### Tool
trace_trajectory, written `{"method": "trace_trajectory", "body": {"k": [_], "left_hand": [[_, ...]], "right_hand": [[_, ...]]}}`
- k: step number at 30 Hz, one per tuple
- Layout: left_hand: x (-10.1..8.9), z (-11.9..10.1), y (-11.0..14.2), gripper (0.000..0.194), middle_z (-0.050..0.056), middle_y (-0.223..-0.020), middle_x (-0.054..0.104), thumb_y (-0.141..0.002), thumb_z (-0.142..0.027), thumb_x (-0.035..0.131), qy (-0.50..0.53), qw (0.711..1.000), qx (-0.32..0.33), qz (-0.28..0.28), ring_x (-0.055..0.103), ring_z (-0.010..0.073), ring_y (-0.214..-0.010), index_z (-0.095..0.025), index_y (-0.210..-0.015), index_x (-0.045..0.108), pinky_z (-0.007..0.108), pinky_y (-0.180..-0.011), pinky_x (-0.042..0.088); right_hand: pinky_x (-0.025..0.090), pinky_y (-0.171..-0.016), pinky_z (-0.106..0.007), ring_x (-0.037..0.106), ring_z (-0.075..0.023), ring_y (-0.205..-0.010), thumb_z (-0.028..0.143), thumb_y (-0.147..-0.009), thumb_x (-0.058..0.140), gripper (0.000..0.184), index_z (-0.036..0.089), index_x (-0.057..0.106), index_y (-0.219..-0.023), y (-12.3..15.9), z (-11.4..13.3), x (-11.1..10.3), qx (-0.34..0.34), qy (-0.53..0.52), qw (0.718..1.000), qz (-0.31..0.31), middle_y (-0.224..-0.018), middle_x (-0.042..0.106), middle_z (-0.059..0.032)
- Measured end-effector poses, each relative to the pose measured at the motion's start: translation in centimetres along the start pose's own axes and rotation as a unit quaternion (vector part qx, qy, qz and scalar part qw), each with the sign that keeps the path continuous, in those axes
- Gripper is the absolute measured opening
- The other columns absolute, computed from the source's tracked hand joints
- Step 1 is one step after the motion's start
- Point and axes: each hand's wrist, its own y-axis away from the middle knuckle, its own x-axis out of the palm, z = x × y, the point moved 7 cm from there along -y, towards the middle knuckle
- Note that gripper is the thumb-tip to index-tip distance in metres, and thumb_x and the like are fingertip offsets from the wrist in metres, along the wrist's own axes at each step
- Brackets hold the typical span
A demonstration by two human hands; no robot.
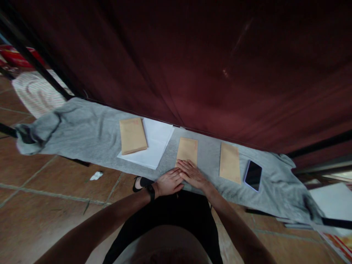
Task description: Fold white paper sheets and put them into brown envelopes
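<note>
A brown paper envelope (pixel 187 147) lies on the grey cloth right in front of me, its near end under my hands. My right hand (pixel 193 175) rests flat across that end with its fingers stretched out. Beside it, my left hand (pixel 168 182) lies flat too, its fingertips touching the right hand's fingers. To the left, a stack of brown envelopes (pixel 133 135) sits partly on white paper sheets (pixel 157 141). Another brown envelope (pixel 230 163) is on the right, and next to it lies a smartphone (pixel 253 176) with a purple case and dark screen.
The grey cloth (pixel 88 128) covers a long narrow surface along a dark red curtain (pixel 165 66). Black metal bars (pixel 41 62) stand at left. A crumpled white tissue (pixel 96 176) is on the tiled floor (pixel 63 187). A striped cloth (pixel 41 91) hangs far left.
</note>
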Motion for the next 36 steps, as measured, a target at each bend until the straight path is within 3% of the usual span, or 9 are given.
{"method": "trace_trajectory", "body": {"k": [3,8,16,22,36], "left_hand": [[-0.2,0.0,-0.1,0.042,0.015,-0.132,0.066,-0.096,-0.038,0.053,0.008,1.0,0.002,0.004,0.057,0.0255,-0.13,-0.013,-0.129,0.06,0.042,-0.115,0.042],[-0.5,-0.1,-0.2,0.049,0.013,-0.149,0.054,-0.098,-0.036,0.049,0.022,1.0,0.007,0.013,0.048,0.0236,-0.14,-0.013,-0.142,0.051,0.041,-0.119,0.038],[-0.2,0.1,-0.2,0.049,0.013,-0.151,0.052,-0.099,-0.036,0.048,0.023,0.999,0.003,0.03,0.046,0.0238,-0.142,-0.013,-0.142,0.052,0.041,-0.12,0.036],[-0.2,0.0,-0.1,0.05,0.012,-0.151,0.051,-0.099,-0.037,0.047,0.02,0.999,0.0,0.032,0.045,0.0236,-0.142,-0.014,-0.143,0.051,0.041,-0.12,0.036],[-0.1,-0.2,-0.1,0.051,0.014,-0.15,0.053,-0.099,-0.038,0.049,0.018,0.999,0.01,0.028,0.046,0.0244,-0.141,-0.012,-0.143,0.052,0.042,-0.12,0.035]], "right_hand": [[0.024,-0.127,-0.041,0.03,-0.0145,-0.151,0.046,-0.108,0.021,0.055,0.023,0.037,-0.155,0.9,-0.9,-0.2,0.014,-0.036,0.998,-0.04,-0.162,0.036,-0.0027],[0.03,-0.124,-0.048,0.034,-0.0207,-0.149,0.041,-0.108,0.02,0.055,0.02,0.037,-0.156,2.4,-5.4,-1.8,0.128,0.011,0.977,-0.171,-0.157,0.044,-0.0077],[0.033,-0.12,-0.049,0.04,-0.0225,-0.146,0.035,-0.107,0.028,0.051,0.018,0.039,-0.155,1.1,-7.5,-2.4,0.169,0.116,0.958,-0.202,-0.154,0.047,-0.0127],[0.034,-0.118,-0.049,0.043,-0.0247,-0.144,0.033,-0.107,0.029,0.05,0.012,0.044,-0.15,1.4,-6.3,-2.2,0.166,0.128,0.949,-0.236,-0.151,0.051,-0.0163],[0.032,-0.12,-0.049,0.042,-0.0249,-0.145,0.036,-0.107,0.033,0.054,0.012,0.037,-0.155,6.9,-0.7,0.6,0.126,0.115,0.971,-0.17,-0.154,0.046,-0.015]]}}
